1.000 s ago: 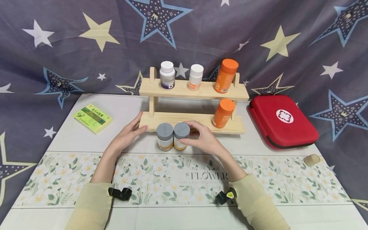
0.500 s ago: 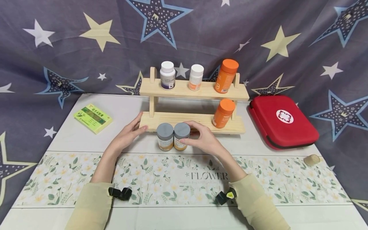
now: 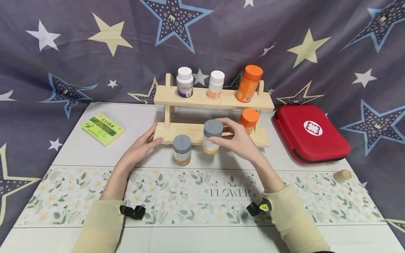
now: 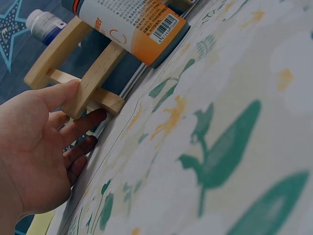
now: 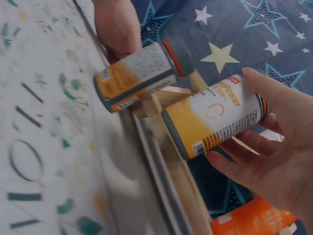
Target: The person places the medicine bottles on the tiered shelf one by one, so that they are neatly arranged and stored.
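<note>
My right hand (image 3: 238,140) grips a grey-capped pill bottle (image 3: 211,142) with a white and orange label and holds it up in front of the lower board. A second grey-capped pill bottle (image 3: 182,154) stands upright on the table, apart from the held one. At the left end of the two-tier wooden shelf (image 3: 177,131), my left hand (image 3: 139,147) holds the lower board. In the left wrist view, the thumb (image 4: 63,94) lies on the board's end and the other fingers reach under it. An orange bottle (image 3: 248,119) on the lower tier is partly hidden behind my right hand.
Two white bottles, one with a purple label (image 3: 185,83) and one with an orange label (image 3: 216,85), share the top tier with a tall orange bottle (image 3: 249,84). A yellow-green box (image 3: 102,130) lies left, a red case (image 3: 311,131) right, near a small tan cup-shaped piece (image 3: 342,175).
My right hand has lifted one grey-capped pill bottle off the table and moved it right and toward the shelf, away from its twin. My left hand stays in place.
</note>
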